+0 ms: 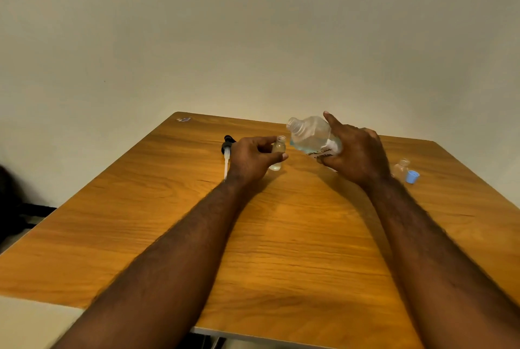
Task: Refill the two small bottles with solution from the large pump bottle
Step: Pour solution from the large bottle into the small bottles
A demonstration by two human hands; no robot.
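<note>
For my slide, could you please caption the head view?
Right hand tilts large bottle toward small bottle in left hand.

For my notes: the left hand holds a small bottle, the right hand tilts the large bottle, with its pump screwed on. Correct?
Not quite: the head view shows the pump lying on the table, off the large bottle; the rest holds.

Plain indoor room, exact kind unclear, wood-grain table (pixel 295 236) beside a bare cream wall (pixel 253 25)

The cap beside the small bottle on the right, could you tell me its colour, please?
The cap is light blue; head view.
</note>
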